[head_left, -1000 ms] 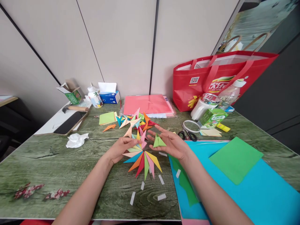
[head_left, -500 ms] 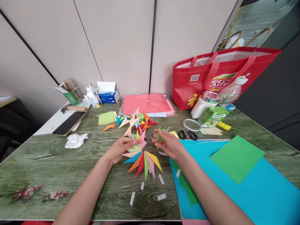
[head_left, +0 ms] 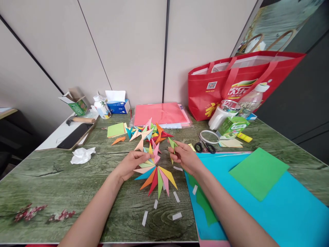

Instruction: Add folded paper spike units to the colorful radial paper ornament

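Observation:
My left hand (head_left: 131, 164) pinches the left side of a multicoloured paper fan of folded points (head_left: 155, 175), lifted just above the green wood-grain table (head_left: 64, 185). My right hand (head_left: 186, 157) is closed on a small folded green paper piece (head_left: 172, 145), held upright just right of the fan's top. Behind the fan lies a heap of loose folded paper points (head_left: 149, 133) in several colours.
Several white tape strips (head_left: 177, 216) lie near the front edge. Blue paper (head_left: 269, 212) with a green sheet (head_left: 258, 171) covers the right. Scissors (head_left: 204, 146), tape roll (head_left: 210, 137), red bag (head_left: 239, 82), pink paper stack (head_left: 160, 114), crumpled tissue (head_left: 82, 155) and phone (head_left: 73, 136) stand around.
My right hand went from lying open with the green piece on its palm to closed on it, turning it upright and bringing it left toward the fan. My left hand stayed put.

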Motion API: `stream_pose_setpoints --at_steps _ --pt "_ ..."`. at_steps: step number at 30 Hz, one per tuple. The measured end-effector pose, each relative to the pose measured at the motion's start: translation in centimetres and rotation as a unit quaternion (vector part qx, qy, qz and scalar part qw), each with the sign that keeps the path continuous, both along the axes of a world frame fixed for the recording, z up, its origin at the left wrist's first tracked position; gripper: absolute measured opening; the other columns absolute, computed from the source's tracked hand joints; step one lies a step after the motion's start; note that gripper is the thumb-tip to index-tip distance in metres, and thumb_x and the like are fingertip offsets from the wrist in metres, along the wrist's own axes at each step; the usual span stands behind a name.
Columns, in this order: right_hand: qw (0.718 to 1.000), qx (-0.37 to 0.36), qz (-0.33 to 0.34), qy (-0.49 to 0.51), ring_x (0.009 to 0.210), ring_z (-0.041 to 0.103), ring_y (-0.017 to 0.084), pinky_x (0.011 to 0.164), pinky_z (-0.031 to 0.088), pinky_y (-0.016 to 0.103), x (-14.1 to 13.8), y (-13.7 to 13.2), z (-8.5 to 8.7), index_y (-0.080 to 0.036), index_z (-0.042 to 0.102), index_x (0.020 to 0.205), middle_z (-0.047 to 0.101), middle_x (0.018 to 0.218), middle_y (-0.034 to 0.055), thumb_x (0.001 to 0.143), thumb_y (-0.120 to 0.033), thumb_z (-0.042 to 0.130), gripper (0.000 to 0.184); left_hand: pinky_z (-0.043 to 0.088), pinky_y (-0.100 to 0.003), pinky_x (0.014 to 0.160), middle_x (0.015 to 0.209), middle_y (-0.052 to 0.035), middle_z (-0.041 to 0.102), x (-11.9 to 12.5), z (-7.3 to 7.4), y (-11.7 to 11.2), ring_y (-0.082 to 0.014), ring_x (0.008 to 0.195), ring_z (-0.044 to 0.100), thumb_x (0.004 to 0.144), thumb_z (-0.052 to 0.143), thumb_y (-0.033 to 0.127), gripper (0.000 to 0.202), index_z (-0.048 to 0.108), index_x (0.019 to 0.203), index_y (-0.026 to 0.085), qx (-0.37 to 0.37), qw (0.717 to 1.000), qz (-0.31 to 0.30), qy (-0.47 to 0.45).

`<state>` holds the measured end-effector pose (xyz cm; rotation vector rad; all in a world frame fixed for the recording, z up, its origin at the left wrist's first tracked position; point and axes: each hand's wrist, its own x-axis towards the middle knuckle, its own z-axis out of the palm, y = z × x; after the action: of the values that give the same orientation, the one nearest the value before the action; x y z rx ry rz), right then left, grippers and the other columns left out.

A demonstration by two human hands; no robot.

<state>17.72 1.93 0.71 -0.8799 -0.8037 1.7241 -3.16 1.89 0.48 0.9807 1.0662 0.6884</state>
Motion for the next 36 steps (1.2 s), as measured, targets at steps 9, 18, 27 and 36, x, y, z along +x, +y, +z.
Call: stream_pose_setpoints --at_steps 9,18,27,36 --pt "0.996 -0.061 0.053 0.049 0.045 0.030 0.003 0.033 0.015 0.011 0.1 0.0 0.4 -0.016 0.055 0.080 0.041 0.062 -0.0049 0.068 -0.022 0.058 0.014 0.027 -0.019 0.040 0.055 -0.0029 0.059 0.0 0.2 -0.1 -0.0066 0.043 0.043 0.059 0.073 0.043 0.044 0.070 0.087 0.009 0.004 1.000 0.009 0.010" --pt "0.999 0.008 0.036 -0.021 0.062 0.052 0.008 0.056 0.044 0.017 0.2 -0.1 -0.7 -0.015 0.065 0.075 0.057 0.067 -0.0006 0.064 -0.027 0.072 0.018 0.033 -0.019 0.045 0.064 -0.0041 0.064 0.2 0.5 -0.1 -0.0081 0.049 0.049 0.058 0.074 0.041 0.040 0.071 0.085 0.011 -0.004 1.000 0.017 0.011" --pt "0.997 -0.003 0.056 -0.049 0.063 0.060 0.009 0.052 0.049 0.017 0.3 -0.2 -0.8 -0.015 0.064 0.078 0.064 0.068 0.0006 0.057 -0.028 0.077 0.028 0.031 -0.019 0.044 0.063 -0.0045 0.063 0.1 0.4 -0.1 -0.0084 0.049 0.048 0.059 0.072 0.042 0.042 0.070 0.087 0.011 0.006 1.000 0.010 0.022" --pt "0.994 0.036 0.048 -0.086 0.055 0.057 0.008 0.051 0.047 0.017 0.0 -0.4 -0.9 -0.014 0.064 0.067 0.064 0.064 0.0014 0.059 -0.031 0.075 0.022 0.030 -0.019 0.043 0.058 -0.0034 0.061 0.1 0.3 -0.1 -0.0080 0.047 0.046 0.060 0.072 0.042 0.041 0.070 0.086 0.010 0.012 1.000 0.007 0.020"
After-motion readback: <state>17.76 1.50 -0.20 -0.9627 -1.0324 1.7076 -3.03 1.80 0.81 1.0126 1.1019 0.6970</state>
